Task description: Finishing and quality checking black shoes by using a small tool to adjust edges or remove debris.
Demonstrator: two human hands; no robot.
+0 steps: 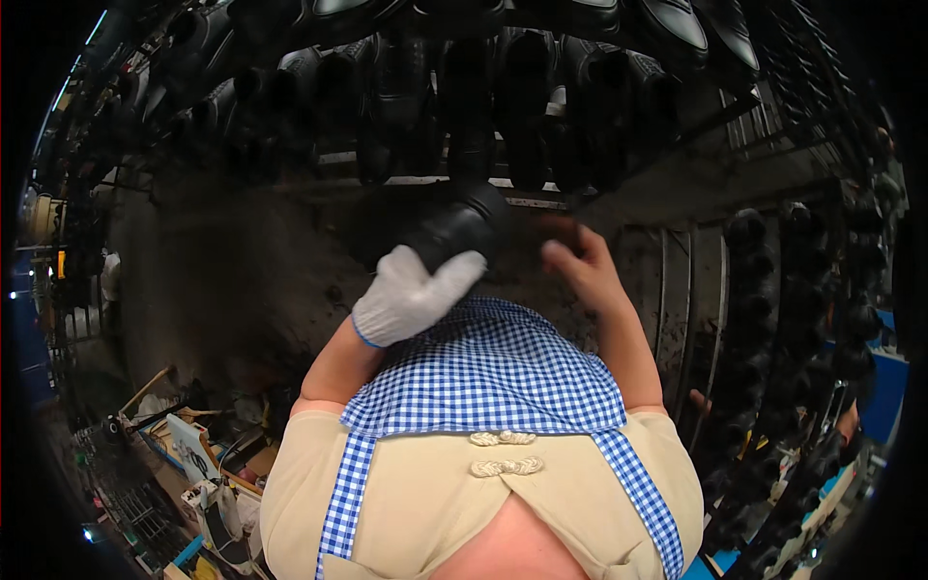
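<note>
A black leather shoe (462, 218) is held in front of my apron, tilted, its rounded end up and to the right. My left hand (414, 295), in a white knit glove with a blue cuff edge, is closed on it from the near side, thumb stretched along it. To the right of the shoe, my bare right hand (585, 268) is raised, apart from it as far as I can see. Motion blurs its fingers, and a dark brownish smear lies at their tips. Whether that hand holds anything cannot be made out.
Rows of black shoes (396, 82) hang or stand on a rack across the far side. More dark shoes line a rack (749, 290) at the right, beside metal rails (691, 290). At the lower left lies a cluttered heap with a pale board (193, 449).
</note>
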